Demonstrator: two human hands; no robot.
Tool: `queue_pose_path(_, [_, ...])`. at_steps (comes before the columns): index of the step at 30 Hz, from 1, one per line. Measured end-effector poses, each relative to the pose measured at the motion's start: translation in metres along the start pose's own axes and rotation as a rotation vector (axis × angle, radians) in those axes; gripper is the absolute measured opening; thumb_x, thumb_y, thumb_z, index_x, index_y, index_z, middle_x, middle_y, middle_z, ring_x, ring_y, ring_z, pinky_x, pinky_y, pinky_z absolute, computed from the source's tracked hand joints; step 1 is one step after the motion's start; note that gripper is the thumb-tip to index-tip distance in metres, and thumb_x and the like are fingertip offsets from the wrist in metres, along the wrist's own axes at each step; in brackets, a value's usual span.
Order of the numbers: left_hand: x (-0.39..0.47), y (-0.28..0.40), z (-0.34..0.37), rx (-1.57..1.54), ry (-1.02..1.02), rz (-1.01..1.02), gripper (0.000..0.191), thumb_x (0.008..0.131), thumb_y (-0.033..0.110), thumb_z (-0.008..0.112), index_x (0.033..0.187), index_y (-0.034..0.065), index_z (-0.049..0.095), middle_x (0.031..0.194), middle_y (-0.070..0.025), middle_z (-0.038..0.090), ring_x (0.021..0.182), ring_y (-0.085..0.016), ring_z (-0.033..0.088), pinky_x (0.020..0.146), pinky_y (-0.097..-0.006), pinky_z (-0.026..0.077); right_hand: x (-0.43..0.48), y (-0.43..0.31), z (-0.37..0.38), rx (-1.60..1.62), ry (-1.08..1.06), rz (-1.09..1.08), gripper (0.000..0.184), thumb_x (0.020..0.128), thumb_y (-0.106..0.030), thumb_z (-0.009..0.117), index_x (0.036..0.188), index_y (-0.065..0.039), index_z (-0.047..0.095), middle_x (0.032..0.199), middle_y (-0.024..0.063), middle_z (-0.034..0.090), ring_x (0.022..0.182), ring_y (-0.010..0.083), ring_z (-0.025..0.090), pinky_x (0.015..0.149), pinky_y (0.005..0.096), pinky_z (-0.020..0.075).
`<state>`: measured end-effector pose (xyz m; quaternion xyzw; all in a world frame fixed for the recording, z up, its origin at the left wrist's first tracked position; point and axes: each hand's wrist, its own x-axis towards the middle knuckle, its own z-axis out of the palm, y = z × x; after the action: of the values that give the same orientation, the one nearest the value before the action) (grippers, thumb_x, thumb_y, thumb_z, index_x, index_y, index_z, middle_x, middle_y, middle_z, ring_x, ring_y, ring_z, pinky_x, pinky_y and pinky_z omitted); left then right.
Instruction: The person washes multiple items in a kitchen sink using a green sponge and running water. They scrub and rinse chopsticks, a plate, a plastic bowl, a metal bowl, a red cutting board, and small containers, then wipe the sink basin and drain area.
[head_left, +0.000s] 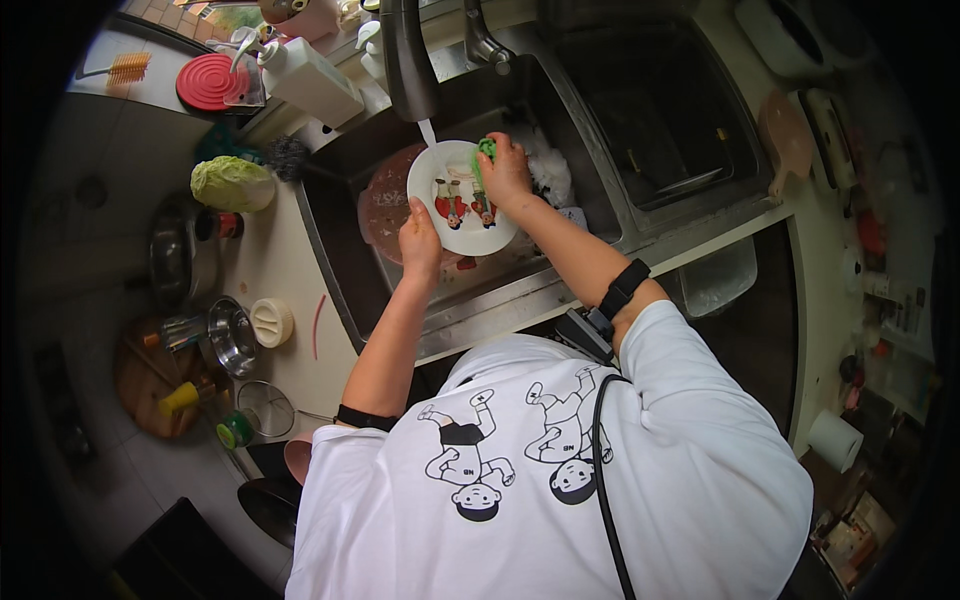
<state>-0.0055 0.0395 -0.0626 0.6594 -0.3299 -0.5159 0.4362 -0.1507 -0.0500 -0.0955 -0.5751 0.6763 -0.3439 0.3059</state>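
Observation:
My left hand (420, 244) grips the near left rim of a white plate (480, 238) printed with two cartoon figures. Against the plate's upper right side, my right hand (506, 172) holds a green scrubbing cloth or pad (484, 154). Water runs from the dark faucet (411, 82) onto the plate's far left part. Beneath, in the left basin of the steel sink, a pinkish translucent bowl (382, 206) sits partly hidden by the plate. A crumpled white plastic bag (551, 176) lies to the right of my right hand in the basin.
A second basin (660, 127) adjoins on the right. On the left counter stand a napa cabbage (232, 184), a steel scourer (286, 157), a steel bowl (231, 337) and a strainer (265, 409). A white pump bottle (311, 82) stands behind the sink; a pink scoop (785, 139) lies far right.

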Motion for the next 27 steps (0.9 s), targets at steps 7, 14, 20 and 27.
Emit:
queue_pose_path(7, [-0.004,0.007,0.023,-0.35,-0.109,-0.181,0.064,0.097,0.054,0.027,0.118,-0.0008,0.052,0.103,-0.0111,0.062,0.091,-0.02,0.062,0.076,-0.0346,0.053,-0.029,-0.069,0.019,0.104,-0.121,-0.098,0.033,0.083,-0.027,0.062,0.113,-0.016,0.054,0.106,0.0189,0.052,0.097,0.0369,0.053,0.085,0.0434,0.0444])
queue_pose_path(14, [0.006,0.021,-0.007,-0.408,-0.026,-0.031,0.062,0.097,0.054,0.029,0.131,0.0039,0.044,0.123,-0.0099,0.054,0.113,-0.02,0.053,0.095,-0.0341,0.045,-0.088,-0.037,-0.016,-0.167,-0.131,-0.479,0.039,0.08,-0.02,0.064,0.117,-0.021,0.054,0.116,0.0122,0.047,0.112,0.0329,0.043,0.093,0.0481,0.035])
queue_pose_path(20, [-0.012,0.01,0.005,-0.158,0.027,-0.004,0.06,0.098,0.049,0.032,0.117,-0.0036,0.054,0.109,-0.0108,0.061,0.097,-0.018,0.058,0.085,-0.0317,0.047,-0.018,-0.015,0.0,-0.167,0.073,-0.001,0.039,0.081,-0.019,0.063,0.117,-0.026,0.052,0.12,0.0078,0.046,0.115,0.0298,0.041,0.094,0.0492,0.0307])
queue_pose_path(27, [0.006,0.012,0.01,-0.295,-0.001,-0.127,0.06,0.098,0.051,0.032,0.111,-0.0026,0.057,0.099,-0.0098,0.063,0.088,-0.016,0.06,0.075,-0.0304,0.05,-0.047,-0.048,0.023,-0.034,-0.053,-0.246,0.032,0.082,-0.024,0.055,0.113,-0.022,0.06,0.13,0.008,0.045,0.124,0.0296,0.038,0.099,0.0499,0.0275])
